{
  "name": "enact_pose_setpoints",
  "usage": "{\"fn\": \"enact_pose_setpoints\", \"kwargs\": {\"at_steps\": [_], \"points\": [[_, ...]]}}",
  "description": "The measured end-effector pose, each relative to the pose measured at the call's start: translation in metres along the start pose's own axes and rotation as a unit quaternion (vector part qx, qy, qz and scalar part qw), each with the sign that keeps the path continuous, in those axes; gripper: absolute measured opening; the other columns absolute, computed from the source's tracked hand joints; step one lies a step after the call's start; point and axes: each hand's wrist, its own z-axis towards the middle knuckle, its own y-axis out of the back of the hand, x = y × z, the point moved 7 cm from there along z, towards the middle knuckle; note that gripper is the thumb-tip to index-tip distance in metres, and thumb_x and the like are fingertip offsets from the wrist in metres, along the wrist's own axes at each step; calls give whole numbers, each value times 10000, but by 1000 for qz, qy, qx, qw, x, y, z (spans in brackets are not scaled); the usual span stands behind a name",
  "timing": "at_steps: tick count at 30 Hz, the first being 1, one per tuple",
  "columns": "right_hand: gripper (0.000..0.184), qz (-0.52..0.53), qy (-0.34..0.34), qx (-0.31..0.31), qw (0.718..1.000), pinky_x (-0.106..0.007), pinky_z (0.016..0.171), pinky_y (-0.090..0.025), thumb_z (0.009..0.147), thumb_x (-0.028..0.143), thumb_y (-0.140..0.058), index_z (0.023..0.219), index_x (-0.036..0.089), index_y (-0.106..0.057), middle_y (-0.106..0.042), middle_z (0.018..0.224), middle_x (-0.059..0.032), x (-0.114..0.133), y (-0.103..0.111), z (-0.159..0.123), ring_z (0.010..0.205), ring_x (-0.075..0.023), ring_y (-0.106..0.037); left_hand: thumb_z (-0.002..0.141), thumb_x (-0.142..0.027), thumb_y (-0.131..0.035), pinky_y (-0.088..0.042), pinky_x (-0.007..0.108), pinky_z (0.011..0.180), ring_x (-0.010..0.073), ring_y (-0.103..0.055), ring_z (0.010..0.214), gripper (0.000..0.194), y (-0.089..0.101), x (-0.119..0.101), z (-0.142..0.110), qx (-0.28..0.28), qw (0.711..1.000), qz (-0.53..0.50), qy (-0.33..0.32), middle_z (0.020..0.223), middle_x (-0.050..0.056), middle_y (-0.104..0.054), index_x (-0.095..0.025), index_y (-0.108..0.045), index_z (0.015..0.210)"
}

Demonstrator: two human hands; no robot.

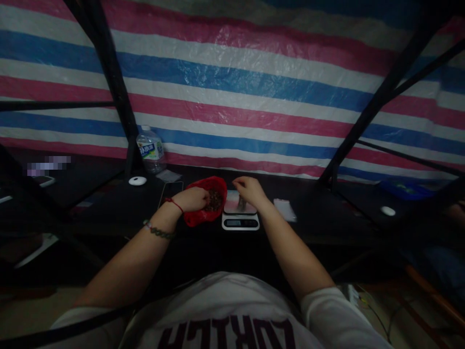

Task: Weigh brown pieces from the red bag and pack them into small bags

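In the head view, my left hand (196, 198) reaches into a red plastic bag (192, 219), fingers curled at a heap of small brown pieces (215, 199). What those fingertips hold, if anything, is hidden. My right hand (250, 189) hovers over a white kitchen scale (240, 223), its thumb and fingers pinched together. Below that hand a greyish shape shows on the scale's plate; I cannot tell whether it is a small clear bag or a reflection. The scale's dark display faces me. The bag's opening touches or nearly touches the scale's left side.
On the black table (312, 218) lie a clear packet of bags (285, 210), a phone (173, 188), a white mouse-like object (137, 181) and a thin clear packet (169, 175). A large clear bottle (150, 150) stands behind. Striped sheeting (232, 87) and black frame bars (116, 92) close off the back.
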Motion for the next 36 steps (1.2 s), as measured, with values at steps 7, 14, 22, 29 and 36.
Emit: {"fn": "enact_pose_setpoints", "kwargs": {"at_steps": [7, 14, 22, 29, 36], "points": [[270, 21, -96, -29, 995, -328, 854, -475, 853, 308, -556, 1014, 148, -702, -702, 1045, -102, -76, 21, -41, 939, -204, -641, 737, -519, -613, -447, 230, 674, 188, -640, 779, 387, -15, -13, 3, 46, 994, -52, -84, 891, 48, -727, -209, -725, 940], [694, 74, -104, 43, 991, -304, 762, -494, 668, 352, -740, 1302, 163, -528, -648, 1148, -105, -91, -16, -49, 860, -175, -609, 671, -314, -654, -448, 255, 660, 203, -641, 761, 204, -31, -3, 13, 13, 998, 45, -50, 876, 66, -724, -205, -730, 825], [548, 84, -92, 17, 992, -304, 796, -485, 702, 289, -704, 1226, 175, -590, -677, 1063, -75, -86, -23, -49, 856, -164, -611, 824, -245, -439, -452, 242, 760, 176, -639, 823, 283, -7, -14, 11, -59, 996, 5, -72, 953, 63, -718, -175, -705, 892], [496, 78, -92, 0, 993, -299, 783, -483, 702, 275, -703, 1177, 161, -616, -687, 1024, -74, -87, -26, -50, 829, -159, -618, 799, -245, -502, -418, 217, 670, 145, -629, 733, 228, -34, -34, 9, 63, 990, -23, -122, 812, 20, -721, -188, -722, 822], [449, 73, -30, -36, 996, -301, 803, -474, 746, 321, -678, 1167, 177, -622, -662, 1075, -80, -78, -12, -48, 901, -169, -600, 827, -350, -513, -410, 217, 611, 146, -620, 685, 265, -31, -30, 8, 76, 992, -33, -97, 775, 25, -714, -183, -717, 798]]}}
